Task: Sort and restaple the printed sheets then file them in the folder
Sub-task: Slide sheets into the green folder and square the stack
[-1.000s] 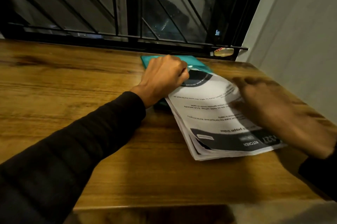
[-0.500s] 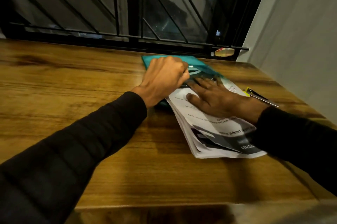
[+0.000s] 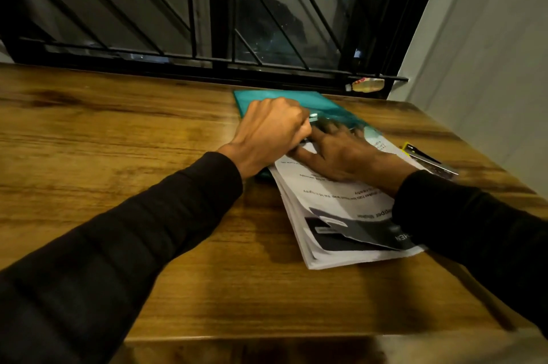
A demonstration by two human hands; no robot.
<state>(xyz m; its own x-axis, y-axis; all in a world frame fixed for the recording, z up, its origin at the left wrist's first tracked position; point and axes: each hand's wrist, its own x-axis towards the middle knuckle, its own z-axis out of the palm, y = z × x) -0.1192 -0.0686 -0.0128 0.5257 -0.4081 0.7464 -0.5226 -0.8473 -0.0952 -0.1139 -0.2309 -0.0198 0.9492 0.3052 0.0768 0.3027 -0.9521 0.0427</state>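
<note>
Pressing flat on printed sheets [image 3: 341, 203]: right hand [image 3: 341, 156], fingers straight; left hand [image 3: 267, 132] clenched, contents hidden.

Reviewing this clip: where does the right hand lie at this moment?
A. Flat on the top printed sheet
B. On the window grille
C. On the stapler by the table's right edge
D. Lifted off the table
A: the right hand lies flat, fingers spread, on the printed sheets, while the stapler sits untouched beside them.

Thick stack of printed sheets [image 3: 335, 209] lying flat at an angle, far end tucked under the teal folder's [image 3: 284, 98] clear flap. Yellow-black stapler [image 3: 427, 159] sits just right of it.
</note>
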